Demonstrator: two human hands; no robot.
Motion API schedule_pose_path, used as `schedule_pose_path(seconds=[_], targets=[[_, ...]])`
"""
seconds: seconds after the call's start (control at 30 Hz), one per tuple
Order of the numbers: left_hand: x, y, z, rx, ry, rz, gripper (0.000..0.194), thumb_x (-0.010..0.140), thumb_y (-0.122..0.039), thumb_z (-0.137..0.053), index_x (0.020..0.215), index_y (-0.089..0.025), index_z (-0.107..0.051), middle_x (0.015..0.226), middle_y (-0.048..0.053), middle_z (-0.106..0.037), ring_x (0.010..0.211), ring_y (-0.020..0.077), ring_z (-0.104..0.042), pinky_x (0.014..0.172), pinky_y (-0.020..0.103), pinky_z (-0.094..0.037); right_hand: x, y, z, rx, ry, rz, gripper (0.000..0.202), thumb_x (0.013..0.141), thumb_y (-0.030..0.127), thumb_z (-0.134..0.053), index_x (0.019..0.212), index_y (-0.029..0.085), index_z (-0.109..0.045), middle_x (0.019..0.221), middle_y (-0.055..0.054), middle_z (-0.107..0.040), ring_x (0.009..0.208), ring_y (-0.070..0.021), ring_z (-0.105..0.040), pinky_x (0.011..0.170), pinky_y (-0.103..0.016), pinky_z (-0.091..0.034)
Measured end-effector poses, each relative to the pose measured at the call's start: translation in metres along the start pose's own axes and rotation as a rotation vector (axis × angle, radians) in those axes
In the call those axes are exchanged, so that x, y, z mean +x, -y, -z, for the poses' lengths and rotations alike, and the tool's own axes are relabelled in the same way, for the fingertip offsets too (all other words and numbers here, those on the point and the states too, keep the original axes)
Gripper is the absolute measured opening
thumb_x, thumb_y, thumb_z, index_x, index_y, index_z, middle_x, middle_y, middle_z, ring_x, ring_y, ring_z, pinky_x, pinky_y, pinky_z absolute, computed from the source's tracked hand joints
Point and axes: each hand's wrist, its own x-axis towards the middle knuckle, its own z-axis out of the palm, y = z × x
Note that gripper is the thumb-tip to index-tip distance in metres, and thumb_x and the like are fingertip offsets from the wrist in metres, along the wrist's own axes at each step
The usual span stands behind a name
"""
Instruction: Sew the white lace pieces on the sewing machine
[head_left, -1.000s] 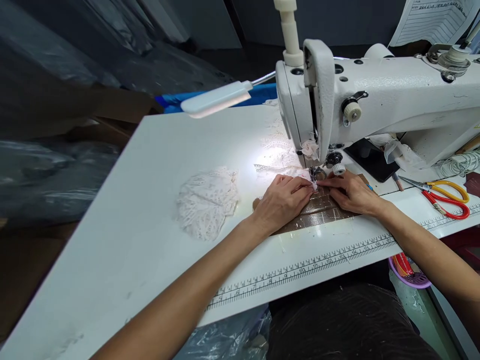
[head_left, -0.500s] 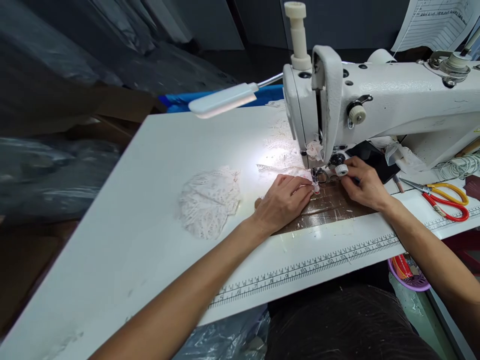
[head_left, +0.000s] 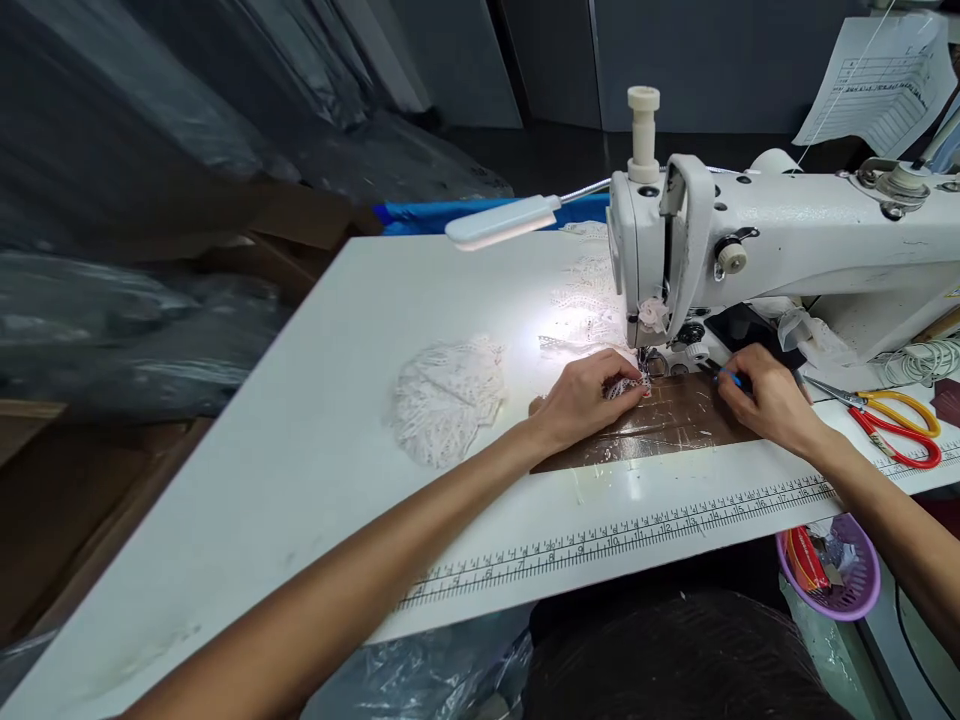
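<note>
Left of the needle of the white sewing machine (head_left: 810, 225), my left hand (head_left: 592, 400) pinches a piece of white lace (head_left: 619, 388) between thumb and fingers, over a brown plate. My right hand (head_left: 769, 395) is closed around a small blue-handled tool (head_left: 738, 380), whose dark tip points left, just right of the presser foot. A round bundle of white lace (head_left: 448, 400) lies flat to the left of my left hand. More white lace (head_left: 592, 290) stretches behind the needle area.
Scissors with yellow and red handles (head_left: 900, 405) lie right of my right hand. A lamp (head_left: 504, 222) reaches over the white table (head_left: 300, 450). Printed ruler marks run along the front edge. A purple basket (head_left: 862, 590) sits below the table at the right.
My right hand has left the machine's white knob and now holds the blue-handled tool. My left hand's fingers have drawn into a pinch on the lace. The camera view has shifted.
</note>
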Motion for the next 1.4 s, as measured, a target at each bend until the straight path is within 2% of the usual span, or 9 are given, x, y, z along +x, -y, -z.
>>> schedule_pose_path(seconds=[0.07, 0.13, 0.23, 0.33, 0.5, 0.7, 1.07, 1.23, 1.4], targets=[[0.004, -0.003, 0.001, -0.062, 0.011, 0.186, 0.009, 0.082, -0.024, -0.068, 0.083, -0.017, -0.062, 0.077, 0.0, -0.069, 0.065, 0.011, -0.061, 0.059, 0.024, -0.051, -0.003, 0.009, 0.002, 0.161, 0.174, -0.062, 0.02, 0.095, 0.037, -0.041, 0.081, 0.023, -0.047, 0.067, -0.002, -0.058, 0.059, -0.0167, -0.056, 0.057, -0.029, -0.046], [0.007, -0.005, 0.002, -0.141, 0.021, 0.328, 0.014, 0.078, -0.022, -0.071, 0.087, -0.018, -0.06, 0.077, 0.0, -0.07, 0.066, 0.0113, -0.062, 0.061, 0.024, -0.051, -0.004, 0.017, -0.001, 0.198, 0.284, -0.063, 0.021, 0.096, 0.04, -0.039, 0.091, 0.021, -0.047, 0.067, -0.001, -0.06, 0.056, -0.0159, -0.054, 0.055, -0.028, -0.042], [0.01, -0.005, 0.002, -0.263, 0.039, 0.449, 0.023, 0.077, -0.024, -0.071, 0.094, -0.018, -0.058, 0.076, 0.0, -0.071, 0.068, 0.0124, -0.063, 0.066, 0.027, -0.052, 0.002, 0.023, -0.01, -0.003, 0.267, 0.002, 0.026, 0.096, 0.041, -0.04, 0.102, 0.018, -0.051, 0.078, -0.006, -0.066, 0.061, -0.0173, -0.056, 0.058, -0.029, -0.037], [0.01, -0.001, 0.002, -0.38, 0.049, 0.519, 0.025, 0.078, -0.028, -0.071, 0.095, -0.018, -0.057, 0.073, 0.0, -0.07, 0.066, 0.0128, -0.062, 0.067, 0.028, -0.051, 0.013, 0.027, -0.021, -0.222, 0.253, 0.028, 0.039, 0.102, 0.043, -0.029, 0.097, 0.017, -0.058, 0.077, -0.008, -0.068, 0.063, -0.0182, -0.058, 0.057, -0.03, -0.031], [0.011, 0.008, 0.003, -0.573, 0.082, 0.563, 0.026, 0.077, -0.026, -0.071, 0.095, -0.016, -0.055, 0.074, -0.001, -0.069, 0.07, 0.0132, -0.065, 0.071, 0.029, -0.052, 0.027, 0.034, -0.033, -0.411, 0.259, -0.012, 0.049, 0.104, 0.046, -0.027, 0.099, 0.014, -0.064, 0.075, -0.01, -0.068, 0.06, -0.02, -0.058, 0.053, -0.031, -0.022], [0.015, 0.008, 0.007, -0.669, 0.092, 0.626, 0.028, 0.075, -0.017, -0.071, 0.096, -0.016, -0.053, 0.071, -0.004, -0.066, 0.069, 0.0109, -0.064, 0.071, 0.026, -0.05, 0.032, 0.036, -0.041, -0.401, 0.196, 0.063, 0.054, 0.104, 0.049, -0.023, 0.109, 0.015, -0.065, 0.076, -0.011, -0.069, 0.062, -0.02, -0.059, 0.055, -0.03, -0.029], [0.016, 0.009, 0.01, -0.703, 0.117, 0.641, 0.029, 0.077, -0.016, -0.072, 0.098, -0.015, -0.053, 0.073, -0.003, -0.065, 0.071, 0.0117, -0.064, 0.07, 0.026, -0.05, 0.039, 0.048, -0.041, -0.525, 0.296, 0.025, 0.049, 0.106, 0.045, -0.024, 0.117, 0.017, -0.062, 0.103, -0.012, -0.073, 0.078, -0.0231, -0.065, 0.059, -0.031, -0.032], [0.015, 0.011, 0.009, -0.693, 0.122, 0.629, 0.03, 0.078, -0.014, -0.071, 0.101, -0.015, -0.052, 0.076, -0.002, -0.065, 0.073, 0.0119, -0.065, 0.071, 0.026, -0.05, 0.041, 0.048, -0.042, -0.511, 0.298, 0.054, 0.048, 0.106, 0.043, -0.024, 0.114, 0.016, -0.063, 0.105, -0.012, -0.073, 0.084, -0.0234, -0.065, 0.061, -0.031, -0.033], [0.014, 0.012, 0.005, -0.618, 0.091, 0.611, 0.028, 0.079, -0.016, -0.069, 0.101, -0.016, -0.052, 0.071, -0.004, -0.062, 0.067, 0.0111, -0.062, 0.068, 0.026, -0.048, 0.044, 0.042, -0.05, -0.471, 0.219, 0.079, 0.048, 0.105, 0.043, -0.027, 0.107, 0.015, -0.065, 0.093, -0.014, -0.073, 0.079, -0.0231, -0.064, 0.06, -0.031, -0.034]])
